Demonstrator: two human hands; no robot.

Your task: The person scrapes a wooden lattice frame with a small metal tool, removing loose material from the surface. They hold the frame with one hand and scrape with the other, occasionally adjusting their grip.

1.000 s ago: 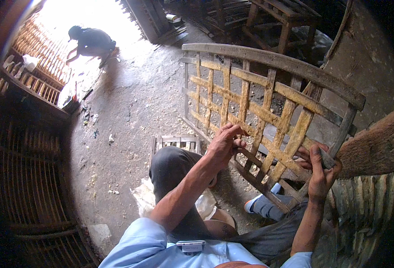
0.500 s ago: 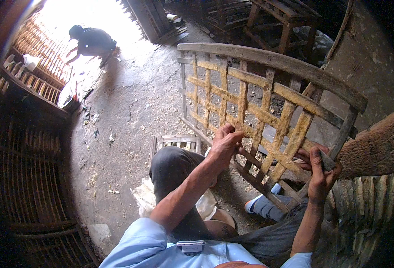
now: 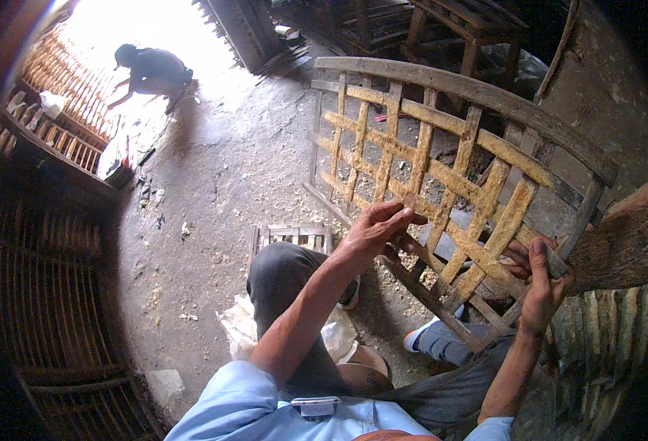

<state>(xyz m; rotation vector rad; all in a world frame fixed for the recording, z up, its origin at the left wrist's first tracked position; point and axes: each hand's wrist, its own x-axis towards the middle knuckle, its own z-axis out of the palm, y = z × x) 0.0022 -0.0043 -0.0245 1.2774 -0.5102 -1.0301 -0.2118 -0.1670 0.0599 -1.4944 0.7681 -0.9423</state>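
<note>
A wooden lattice panel (image 3: 441, 158) with a grey outer frame and yellowish crossed slats stands tilted in front of me, over my legs. My right hand (image 3: 546, 290) is closed round the lower right end of its frame, thumb on top and fingers behind the slats. At the middle of the panel's near side, my left hand (image 3: 386, 226) pinches its thumb and fingertips together against the lattice. A small, thin bit seems to show at those fingertips, too small to name.
A thick log (image 3: 614, 246) lies at the panel's right end. Below the panel's left end, a small slatted wooden piece (image 3: 291, 234) rests on the littered floor near my knee. A person (image 3: 155, 73) crouches at the far left. Slatted racks (image 3: 52, 287) line the left side.
The lattice panel has shifted right, its far left corner rising a little. My right hand has moved right with it. My left hand has also shifted slightly right along the slats.
</note>
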